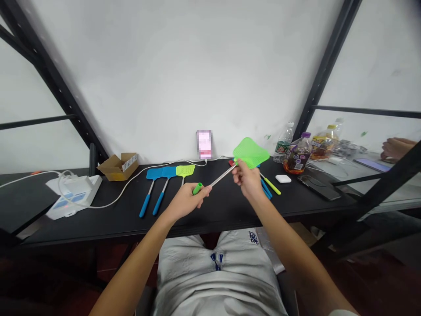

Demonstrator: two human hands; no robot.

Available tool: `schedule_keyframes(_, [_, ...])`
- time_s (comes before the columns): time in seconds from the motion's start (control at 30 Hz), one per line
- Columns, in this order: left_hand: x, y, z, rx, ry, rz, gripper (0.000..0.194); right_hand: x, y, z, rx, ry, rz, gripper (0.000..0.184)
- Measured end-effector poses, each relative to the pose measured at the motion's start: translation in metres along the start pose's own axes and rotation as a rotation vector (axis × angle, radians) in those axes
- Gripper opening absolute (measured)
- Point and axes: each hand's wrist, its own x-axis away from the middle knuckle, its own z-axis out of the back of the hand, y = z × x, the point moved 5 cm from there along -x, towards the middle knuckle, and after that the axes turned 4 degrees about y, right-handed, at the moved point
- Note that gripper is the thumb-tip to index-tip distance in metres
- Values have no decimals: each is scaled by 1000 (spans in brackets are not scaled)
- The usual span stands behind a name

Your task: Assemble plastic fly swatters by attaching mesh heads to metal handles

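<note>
My right hand point(247, 176) is closed around the neck of a fly swatter with a bright green mesh head point(250, 153), raised above the desk. From that neck a bare metal rod point(223, 175) slants down to the left. My left hand point(189, 199) is closed too, with a green handle tube point(197, 188) in its grip, its round end showing; the thumb and forefinger meet the rod's lower end. Left of this lie two blue fly swatters point(158, 204) and a yellow-green one point(185, 170). More swatters point(271, 184) lie partly hidden behind my right hand.
A phone point(205, 144) leans against the wall on a white cable. To the left are an open cardboard box point(119, 167) and a white power strip point(75, 195). Two bottles point(297, 153), a white earbud case point(283, 178) and a dark phone point(318, 187) are at right, beside black frame posts point(329, 61).
</note>
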Motion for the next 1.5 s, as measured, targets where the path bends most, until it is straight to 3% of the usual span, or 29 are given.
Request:
schedule_keyframes(0.17, [2, -6, 6, -40, -53, 68, 48, -17, -35, 34, -92, 227, 166, 32])
schedule_keyframes(0.33, [4, -9, 0, -52, -122, 96, 48, -8, -50, 29, 10, 206, 281, 33])
schedule_keyframes(0.53, [4, -8, -3, -102, -158, 43, 50, 2, -43, 12, 46, 114, 294, 33])
schedule_keyframes(0.87, [11, -2, -6, -330, -141, -15, 44, 2, -34, 11, 94, 90, 233, 35])
schedule_keyframes(1.13, [14, 8, -3, -243, -128, 7, 41, 3, -33, 6, 75, 104, 240, 35])
schedule_keyframes(1.33, [19, 22, 0, -221, -58, -75, 38, 26, -16, -19, 78, -9, 153, 36])
schedule_keyframes(1.5, [21, 25, 12, -214, -52, -88, 38, 31, -11, -26, 34, -64, 131, 35])
